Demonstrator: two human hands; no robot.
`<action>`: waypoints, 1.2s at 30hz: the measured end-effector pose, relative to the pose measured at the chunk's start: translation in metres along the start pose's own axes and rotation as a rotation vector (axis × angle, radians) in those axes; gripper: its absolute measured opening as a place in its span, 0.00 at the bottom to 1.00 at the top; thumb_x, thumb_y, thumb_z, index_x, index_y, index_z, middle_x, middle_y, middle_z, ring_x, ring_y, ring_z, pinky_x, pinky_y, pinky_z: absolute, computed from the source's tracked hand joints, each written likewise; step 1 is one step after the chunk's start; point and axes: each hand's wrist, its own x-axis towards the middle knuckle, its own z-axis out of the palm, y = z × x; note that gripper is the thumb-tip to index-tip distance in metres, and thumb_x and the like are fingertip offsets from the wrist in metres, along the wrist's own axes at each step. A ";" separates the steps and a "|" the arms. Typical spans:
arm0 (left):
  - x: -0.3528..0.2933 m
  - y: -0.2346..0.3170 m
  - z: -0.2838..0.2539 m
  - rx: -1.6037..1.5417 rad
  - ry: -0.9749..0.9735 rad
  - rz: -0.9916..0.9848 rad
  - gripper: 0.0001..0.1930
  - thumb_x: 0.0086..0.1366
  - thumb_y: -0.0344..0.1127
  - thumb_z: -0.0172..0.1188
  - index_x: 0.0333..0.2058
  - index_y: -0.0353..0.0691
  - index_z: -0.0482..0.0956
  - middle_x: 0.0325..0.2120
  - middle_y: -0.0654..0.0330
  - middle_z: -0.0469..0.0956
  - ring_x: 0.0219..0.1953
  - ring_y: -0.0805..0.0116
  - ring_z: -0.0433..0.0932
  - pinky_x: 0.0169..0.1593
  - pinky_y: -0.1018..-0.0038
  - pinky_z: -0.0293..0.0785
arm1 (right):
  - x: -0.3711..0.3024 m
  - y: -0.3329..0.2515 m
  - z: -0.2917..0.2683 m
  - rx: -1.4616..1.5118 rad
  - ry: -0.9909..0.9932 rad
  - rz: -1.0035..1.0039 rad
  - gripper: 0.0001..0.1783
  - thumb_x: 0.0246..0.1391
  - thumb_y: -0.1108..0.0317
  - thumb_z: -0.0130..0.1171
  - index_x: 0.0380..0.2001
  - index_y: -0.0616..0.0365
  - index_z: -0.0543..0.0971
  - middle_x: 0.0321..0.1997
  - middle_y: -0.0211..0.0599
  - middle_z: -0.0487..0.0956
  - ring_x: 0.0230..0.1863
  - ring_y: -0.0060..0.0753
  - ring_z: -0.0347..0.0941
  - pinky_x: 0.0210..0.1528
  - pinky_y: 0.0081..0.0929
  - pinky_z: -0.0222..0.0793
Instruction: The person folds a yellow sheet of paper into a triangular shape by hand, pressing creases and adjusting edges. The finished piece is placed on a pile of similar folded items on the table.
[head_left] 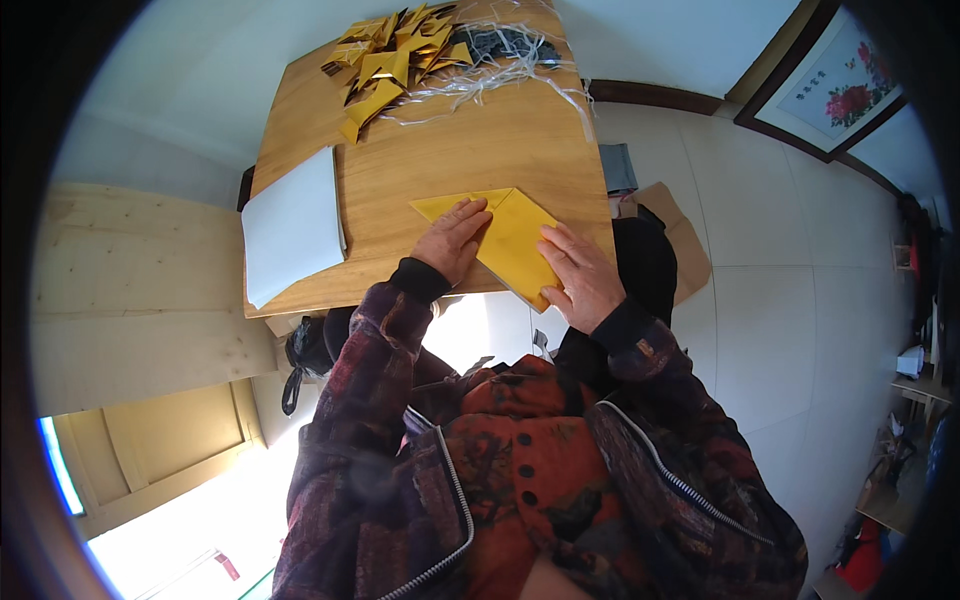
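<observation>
A sheet of golden-yellow paper (513,240), partly folded, lies near the front edge of the wooden table (385,190). One folded point sticks out to its left, and a corner reaches over the table edge toward me. My left hand (450,242) rests on the left part of the paper, its fingers stretched out and lying flat. On the right side of the sheet lies my right hand (586,278), fingers extended over the paper and thumb apart near the lower corner. Neither hand is wrapped around anything.
A stack of white sheets (293,232) lies at the table's left. Folded gold paper pieces (392,62) are heaped at the far end, beside tangled white strips (495,78). A brown cardboard piece (690,245) stands right of the table; a black bag (307,348) is at lower left.
</observation>
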 end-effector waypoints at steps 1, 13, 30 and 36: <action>-0.003 0.003 -0.002 0.023 -0.006 0.042 0.33 0.55 0.39 0.66 0.59 0.43 0.68 0.64 0.52 0.62 0.67 0.48 0.58 0.68 0.60 0.56 | -0.008 -0.002 -0.002 0.012 0.012 -0.010 0.34 0.50 0.64 0.63 0.61 0.55 0.67 0.70 0.42 0.60 0.72 0.42 0.50 0.71 0.43 0.44; -0.013 0.056 -0.001 0.374 -0.252 -0.005 0.46 0.49 0.58 0.69 0.66 0.61 0.58 0.70 0.61 0.47 0.72 0.47 0.42 0.67 0.37 0.38 | -0.022 0.009 0.020 -0.239 0.097 -0.060 0.35 0.46 0.67 0.66 0.60 0.49 0.69 0.69 0.37 0.61 0.72 0.41 0.51 0.71 0.49 0.44; -0.009 0.053 0.006 0.227 -0.026 0.116 0.40 0.46 0.52 0.72 0.58 0.51 0.68 0.64 0.58 0.62 0.68 0.47 0.56 0.67 0.45 0.49 | -0.019 0.007 0.016 -0.078 0.233 -0.043 0.22 0.49 0.67 0.63 0.49 0.55 0.74 0.62 0.40 0.69 0.67 0.45 0.61 0.67 0.53 0.50; -0.001 0.052 -0.010 0.228 -0.178 -0.008 0.50 0.46 0.60 0.70 0.65 0.47 0.59 0.68 0.50 0.53 0.69 0.45 0.51 0.68 0.50 0.48 | -0.018 0.002 0.013 -0.098 0.207 -0.012 0.24 0.47 0.68 0.63 0.50 0.56 0.74 0.63 0.41 0.68 0.68 0.43 0.60 0.68 0.53 0.49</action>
